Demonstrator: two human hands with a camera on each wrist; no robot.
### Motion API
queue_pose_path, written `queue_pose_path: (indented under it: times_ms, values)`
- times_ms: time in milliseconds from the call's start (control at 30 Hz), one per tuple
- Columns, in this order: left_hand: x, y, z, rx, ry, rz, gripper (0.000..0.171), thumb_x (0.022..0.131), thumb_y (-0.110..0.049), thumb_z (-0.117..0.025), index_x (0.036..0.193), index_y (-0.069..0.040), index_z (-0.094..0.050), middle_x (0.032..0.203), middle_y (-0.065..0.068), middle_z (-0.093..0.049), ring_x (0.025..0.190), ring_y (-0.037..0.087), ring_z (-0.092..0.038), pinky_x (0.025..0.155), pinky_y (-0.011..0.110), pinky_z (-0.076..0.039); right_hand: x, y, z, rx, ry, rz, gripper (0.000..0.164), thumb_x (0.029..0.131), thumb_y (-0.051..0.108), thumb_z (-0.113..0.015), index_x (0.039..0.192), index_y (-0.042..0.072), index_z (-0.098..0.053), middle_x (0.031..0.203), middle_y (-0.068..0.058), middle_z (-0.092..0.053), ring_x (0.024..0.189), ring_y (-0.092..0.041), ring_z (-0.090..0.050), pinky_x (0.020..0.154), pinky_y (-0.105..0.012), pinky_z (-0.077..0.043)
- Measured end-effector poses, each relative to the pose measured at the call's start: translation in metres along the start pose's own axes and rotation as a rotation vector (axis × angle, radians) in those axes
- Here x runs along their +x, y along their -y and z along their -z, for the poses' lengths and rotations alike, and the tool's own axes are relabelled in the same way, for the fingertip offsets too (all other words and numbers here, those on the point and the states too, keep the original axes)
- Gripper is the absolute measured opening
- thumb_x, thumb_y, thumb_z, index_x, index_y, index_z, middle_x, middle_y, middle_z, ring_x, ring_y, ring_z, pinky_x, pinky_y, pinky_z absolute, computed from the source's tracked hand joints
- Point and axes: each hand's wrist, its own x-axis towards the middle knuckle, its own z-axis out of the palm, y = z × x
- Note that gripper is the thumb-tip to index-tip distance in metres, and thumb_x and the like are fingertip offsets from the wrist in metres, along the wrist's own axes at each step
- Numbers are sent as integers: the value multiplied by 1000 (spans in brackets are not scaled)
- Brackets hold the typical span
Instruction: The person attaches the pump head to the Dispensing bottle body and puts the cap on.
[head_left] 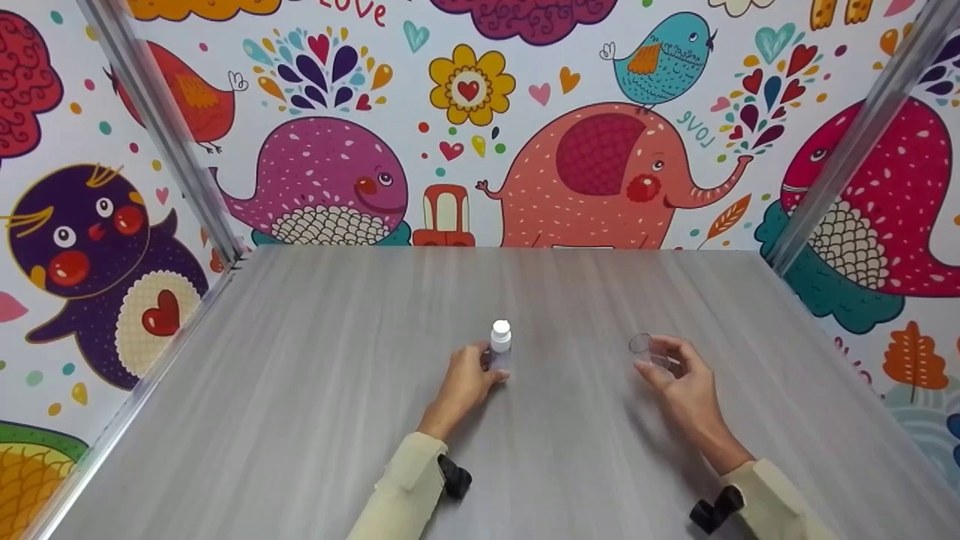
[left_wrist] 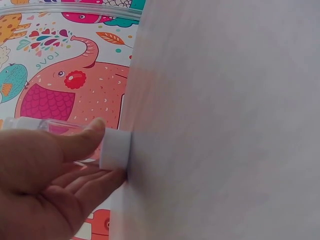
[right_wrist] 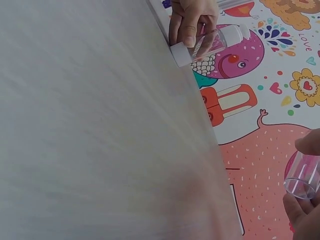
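My left hand (head_left: pixel 466 381) grips a small see-through bottle (head_left: pixel 501 341) with a white top, thumb on one side and fingers on the other. The bottle stands upright; its white base (left_wrist: pixel 115 149) meets the tabletop in the left wrist view. To the right, my right hand (head_left: pixel 690 390) holds a clear, tube-shaped plastic cap (head_left: pixel 640 345) between thumb and fingers, raised above the table and apart from the bottle. The round rim of the cap shows in the right wrist view, pointing down toward the table, while the fingers hide its other end.
A grey wood-grain table (head_left: pixel 300 360) spreads under both hands. Behind and beside it rise walls printed with cartoon animals (head_left: pixel 592 180). Metal posts stand at the left (head_left: pixel 161 127) and right (head_left: pixel 847 142) back corners.
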Motion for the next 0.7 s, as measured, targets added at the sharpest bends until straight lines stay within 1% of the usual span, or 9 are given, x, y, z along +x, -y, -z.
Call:
queue_pose_path:
  times_ms: [33,133,200,367,400,500,633,700]
  values:
    - [0,0,0,0,-1,4,41,77,-8,-72,114,4,-58,108,18,-65,97,23,-61,84,38,-52,0,1,0,-7,2,1,40,79,8,-70,116,3,-54,111,-10,-58,104,-20,-57,82,-12,-46]
    - [0,0,0,4,2,2,40,77,-8,-71,113,4,-58,106,18,-65,94,23,-61,82,37,-52,1,4,-1,-20,0,10,41,79,8,-71,116,3,-54,110,-9,-58,101,-14,-57,83,-12,-46]
    - [1,0,0,8,1,-2,40,77,-8,-71,113,4,-58,105,17,-65,92,22,-60,81,37,-52,3,7,-3,-13,0,24,43,78,6,-71,116,2,-53,109,-11,-58,99,-12,-56,84,-14,-46]
    - [1,0,0,-3,10,7,41,78,-8,-71,115,3,-58,107,18,-65,94,23,-60,83,37,-52,5,13,-6,15,-2,45,45,76,3,-72,114,-2,-50,108,-15,-57,98,-14,-56,87,-16,-45]
    - [1,0,0,-3,11,7,41,78,-9,-71,115,3,-58,108,17,-65,95,23,-60,84,37,-52,5,14,-6,9,-3,42,44,76,4,-72,114,-2,-49,108,-15,-57,98,-14,-56,86,-14,-45]
    - [0,0,0,-7,8,-7,42,77,-8,-71,114,5,-57,106,19,-65,95,24,-61,81,37,-52,5,16,-8,13,-9,42,42,76,4,-73,110,-3,-49,108,-13,-57,98,-11,-57,86,-15,-45]
    - [0,1,0,-5,-1,-16,42,77,-8,-72,114,5,-58,105,19,-65,95,24,-62,78,36,-53,4,17,-11,46,-3,67,41,75,2,-73,108,-5,-51,106,-14,-58,98,-16,-58,87,-20,-47]
    - [-1,1,0,-6,0,-11,42,77,-8,-72,115,4,-58,107,18,-65,97,23,-62,81,36,-53,2,17,-13,47,6,70,41,75,3,-73,108,-4,-51,106,-14,-58,98,-15,-58,87,-20,-47]
